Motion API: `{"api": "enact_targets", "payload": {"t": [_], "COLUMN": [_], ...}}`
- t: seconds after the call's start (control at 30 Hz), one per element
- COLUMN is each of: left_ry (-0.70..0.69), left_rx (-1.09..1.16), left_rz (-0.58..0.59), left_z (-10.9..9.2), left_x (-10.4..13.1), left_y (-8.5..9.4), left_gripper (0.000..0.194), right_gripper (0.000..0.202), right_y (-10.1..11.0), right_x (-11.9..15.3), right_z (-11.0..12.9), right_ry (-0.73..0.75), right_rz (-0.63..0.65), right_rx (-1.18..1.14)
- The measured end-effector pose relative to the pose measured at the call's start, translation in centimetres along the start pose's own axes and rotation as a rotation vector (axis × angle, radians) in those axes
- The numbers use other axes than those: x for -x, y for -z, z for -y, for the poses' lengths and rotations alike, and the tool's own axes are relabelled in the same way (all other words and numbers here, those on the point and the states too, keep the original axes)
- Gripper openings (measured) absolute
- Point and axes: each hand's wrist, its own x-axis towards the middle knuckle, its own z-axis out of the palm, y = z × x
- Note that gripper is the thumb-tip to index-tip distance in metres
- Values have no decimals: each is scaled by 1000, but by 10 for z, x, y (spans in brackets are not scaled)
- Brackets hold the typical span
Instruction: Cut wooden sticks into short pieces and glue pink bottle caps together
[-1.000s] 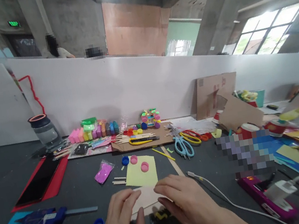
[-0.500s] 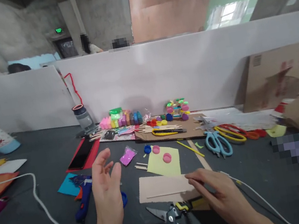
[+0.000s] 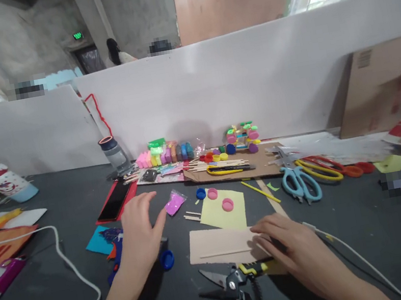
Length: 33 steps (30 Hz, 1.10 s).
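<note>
My left hand [image 3: 141,233] is raised over the table with fingers and thumb apart, holding nothing. It partly hides a blue glue gun [image 3: 117,260], and a blue bottle cap [image 3: 167,260] lies just right of its wrist. My right hand [image 3: 297,244] is at the right end of a beige cardboard strip [image 3: 205,245], fingers stretched and a little apart from the thumb. Whether its fingertips touch the strip I cannot tell. A thin stick [image 3: 224,254] lies along the strip. In front rest pruning shears [image 3: 234,284] with black and yellow handles, jaws apart.
Behind the strip, a yellow paper square [image 3: 222,218] carries pink caps [image 3: 228,204]. Light-blue scissors [image 3: 300,184] lie at right, a phone [image 3: 114,201] on red card at left. Clay packs [image 3: 164,154] line the white partition [image 3: 213,91]. White cables [image 3: 76,267] cross both sides.
My left hand has turned from palm-up to a lower, palm-down pose, reaching slightly right. The right hand's pinched fingertips have loosened. The whole view has shifted slightly.
</note>
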Motion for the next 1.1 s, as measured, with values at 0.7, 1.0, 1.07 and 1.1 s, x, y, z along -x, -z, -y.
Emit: {"api": "enact_targets", "payload": {"t": [0.7,1.0,1.07,1.1], "left_ry": [-375,-319,-326,-344], "left_rx": [-180,-112,-101,-90], "left_rz": [656,674,683,700], "left_z": [-34,-33,-36,-38], "left_x": [-24,-3,-2,-1], "left_y": [-38,-23,-24,-25], "left_gripper": [10,17,16,15], "right_gripper": [20,38,55,62], "right_y": [15,16,15,15], "right_x": [-4,14,22,27], "right_z": [-1,33,42,46], "right_ry": [-72,-5,48,81], "right_rz": [330,494,428,394], "right_rx": [103,202,267,291]}}
